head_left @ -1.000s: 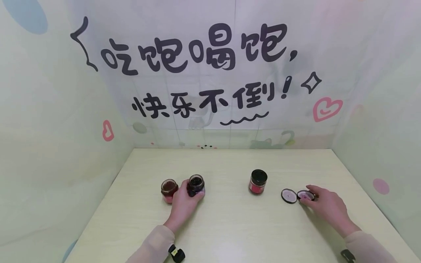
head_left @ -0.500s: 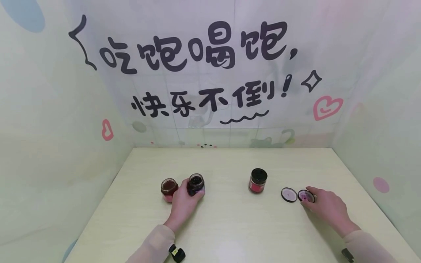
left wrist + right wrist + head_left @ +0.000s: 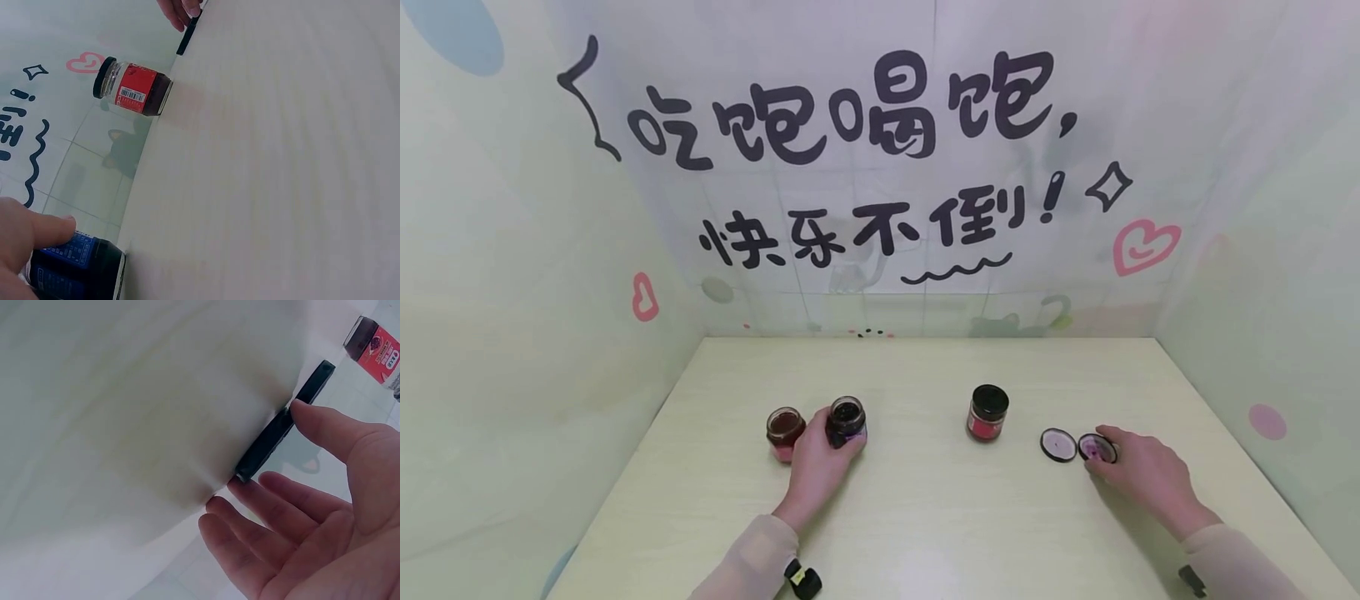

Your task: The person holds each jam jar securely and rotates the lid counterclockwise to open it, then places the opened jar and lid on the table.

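Note:
My left hand (image 3: 820, 462) grips an uncapped glass jar (image 3: 847, 421) of dark content, upright on the table. In the left wrist view its blue label (image 3: 65, 253) shows under my thumb. Just left of it stands another uncapped jar (image 3: 786, 427) with reddish-brown content, partly hidden by the hand. On the right, my right hand (image 3: 1150, 475) pinches the rim of a black-edged lid (image 3: 1097, 448), which lies inside up with purple smears. A second lid (image 3: 1058, 445), with a pale inside, lies flat beside it on the left.
A capped jar (image 3: 988, 413) with a red label and black lid stands right of the table's middle. The pale wooden table (image 3: 917, 517) is bounded by a printed back wall (image 3: 880, 312) and side walls.
My right thumb has drawn back from over the smeared lid to its rim, so more of the inside shows. My left hand and the jars stay in place.

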Demonstrator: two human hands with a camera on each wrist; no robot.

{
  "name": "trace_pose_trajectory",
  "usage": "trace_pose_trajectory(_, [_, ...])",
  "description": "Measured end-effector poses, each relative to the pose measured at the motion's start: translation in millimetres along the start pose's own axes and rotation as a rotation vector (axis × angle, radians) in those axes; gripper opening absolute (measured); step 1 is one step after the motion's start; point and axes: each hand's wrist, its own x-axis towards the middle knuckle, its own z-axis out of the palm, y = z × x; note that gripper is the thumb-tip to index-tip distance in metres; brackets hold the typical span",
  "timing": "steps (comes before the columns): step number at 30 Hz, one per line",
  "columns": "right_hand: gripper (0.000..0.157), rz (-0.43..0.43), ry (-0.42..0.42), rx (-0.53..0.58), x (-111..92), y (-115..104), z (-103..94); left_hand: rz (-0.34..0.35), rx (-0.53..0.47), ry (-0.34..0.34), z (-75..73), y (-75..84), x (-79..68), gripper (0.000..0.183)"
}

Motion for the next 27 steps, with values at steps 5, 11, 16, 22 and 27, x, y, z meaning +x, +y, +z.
trace_pose_trajectory(5, [0.067,0.001,-0.016,0.006,0.7,-0.5,-1.3,0.016,-0.003,0.004,-0.5,-0.1,0.4,0.069])
trace_pose_trajectory(11, [0.069,0.008,-0.027,0.044,-2.1,-2.1,-2.2,0.008,-0.019,-0.003,-1.7,2.6,0.5,0.075])
trace_pose_trajectory(16, [0.072,0.008,-0.014,0.074,-5.2,-4.0,-5.0,0.002,-0.023,-0.008,-3.3,6.1,1.3,0.081])
trace_pose_trajectory(22, [0.077,-0.016,0.029,0.076,-5.8,-3.9,-13.0,-0.003,-0.037,-0.010,-5.7,11.3,2.7,0.083])
trace_pose_trajectory(27, [0.081,-0.030,0.057,0.081,-4.6,-5.2,-20.6,0.002,-0.053,-0.014,-7.8,16.0,2.5,0.082])
